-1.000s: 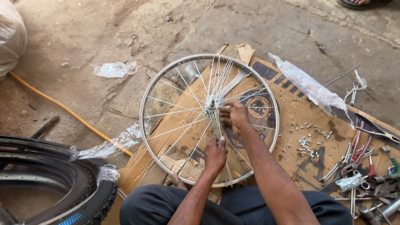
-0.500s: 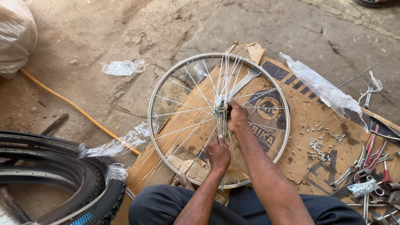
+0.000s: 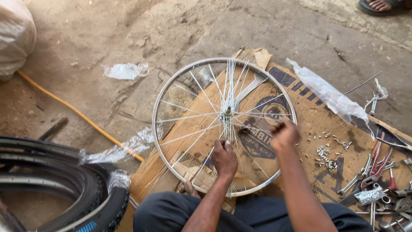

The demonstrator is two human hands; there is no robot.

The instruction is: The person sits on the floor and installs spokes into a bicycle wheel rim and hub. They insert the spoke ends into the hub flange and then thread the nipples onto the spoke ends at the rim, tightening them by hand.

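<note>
My left hand (image 3: 224,158) is closed around loose spokes near six o'clock of the silver spoked bicycle wheel rim (image 3: 171,165), which lies on flattened brown cardboard (image 3: 309,124). My right hand (image 3: 284,135), blurred, looks fisted at four o'clock; I cannot tell what it holds. Several spokes look laced, others loose; small metal nipples (image 3: 326,152) wait further right.

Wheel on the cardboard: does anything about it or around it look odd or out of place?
Yes. The wheel's spokes are uneven: many bunch together toward the far rim while wide gaps stay bare elsewhere. The left hand grips spokes near the hub. Small nipples lie scattered loose on the cardboard.
</note>
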